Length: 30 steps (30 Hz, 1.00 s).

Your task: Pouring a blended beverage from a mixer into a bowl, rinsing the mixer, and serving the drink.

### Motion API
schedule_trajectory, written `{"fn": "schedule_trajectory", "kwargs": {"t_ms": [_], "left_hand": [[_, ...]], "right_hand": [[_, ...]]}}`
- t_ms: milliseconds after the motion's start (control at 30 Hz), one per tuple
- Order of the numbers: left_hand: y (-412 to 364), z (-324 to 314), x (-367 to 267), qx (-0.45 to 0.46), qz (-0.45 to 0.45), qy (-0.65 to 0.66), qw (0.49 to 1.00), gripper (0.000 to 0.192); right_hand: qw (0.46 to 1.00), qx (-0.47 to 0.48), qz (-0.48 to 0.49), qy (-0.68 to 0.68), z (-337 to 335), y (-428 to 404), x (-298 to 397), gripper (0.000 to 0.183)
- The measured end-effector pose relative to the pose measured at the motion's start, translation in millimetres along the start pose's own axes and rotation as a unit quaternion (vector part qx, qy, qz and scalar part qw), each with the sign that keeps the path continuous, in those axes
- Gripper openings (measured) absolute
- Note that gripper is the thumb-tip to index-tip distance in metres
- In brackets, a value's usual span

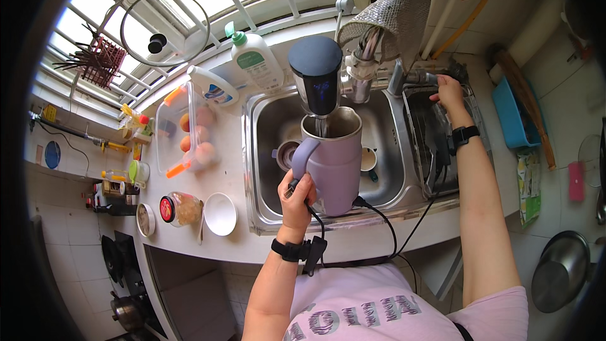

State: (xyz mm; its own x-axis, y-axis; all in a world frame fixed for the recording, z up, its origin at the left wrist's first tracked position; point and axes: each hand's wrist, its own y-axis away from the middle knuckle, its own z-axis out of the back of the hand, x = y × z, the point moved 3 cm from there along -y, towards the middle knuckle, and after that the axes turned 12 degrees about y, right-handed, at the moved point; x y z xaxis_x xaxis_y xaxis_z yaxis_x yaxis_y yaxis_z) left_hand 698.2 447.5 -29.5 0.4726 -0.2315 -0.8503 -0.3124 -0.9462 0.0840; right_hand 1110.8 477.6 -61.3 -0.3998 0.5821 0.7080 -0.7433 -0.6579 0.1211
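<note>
My left hand (297, 201) is closed around the handle of a large purple tumbler (336, 170), held upright over the front of the steel sink (397, 170). Water runs into its open top from a faucet-mounted water heater (316, 76) with a lit display. On the right, my right hand (449, 94) grips the faucet lever (426, 77) behind the dish rack. In the basin, partly hidden by the tumbler, lie a small round cup or lid (286, 155) and a small white cup (368, 158). Black cables hang from straps on both my wrists.
Left of the sink stand a white bowl (220, 214), a jar with a black lid (182, 209), a clear plastic box (173, 128) near bagged round fruit, and a pump bottle (258, 59). A wire dish rack (468, 151) and a blue basket (513, 113) are at right.
</note>
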Motion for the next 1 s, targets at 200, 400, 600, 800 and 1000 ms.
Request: {"fn": "schedule_trajectory", "kwargs": {"t_ms": [200,400,600,800,1000], "left_hand": [[1.1,2.3,-0.6,-0.007,0.011,0.024,1.000,0.015],[3.1,5.7,-0.5,-0.003,0.009,0.035,0.999,0.014],[4.5,8.3,-2.2,-0.007,0.008,0.036,0.999,0.014],[0.0,3.9,-1.9,-0.015,0.016,0.029,0.999,0.014],[-1.5,17.3,-1.4,-0.036,0.010,0.028,0.999,0.016]], "right_hand": [[1.000,0.003,-0.004,-0.002,1.7,1.8,1.7,0.031],[0.999,0.008,-0.010,-0.035,-1.1,-5.9,-5.7,0.032],[0.999,0.015,-0.034,-0.035,-2.3,-7.0,-6.9,0.031],[0.999,-0.004,-0.030,-0.025,-5.3,-5.2,-6.7,0.032],[0.998,0.050,0.020,0.013,-3.8,14.8,10.3,0.037]]}}
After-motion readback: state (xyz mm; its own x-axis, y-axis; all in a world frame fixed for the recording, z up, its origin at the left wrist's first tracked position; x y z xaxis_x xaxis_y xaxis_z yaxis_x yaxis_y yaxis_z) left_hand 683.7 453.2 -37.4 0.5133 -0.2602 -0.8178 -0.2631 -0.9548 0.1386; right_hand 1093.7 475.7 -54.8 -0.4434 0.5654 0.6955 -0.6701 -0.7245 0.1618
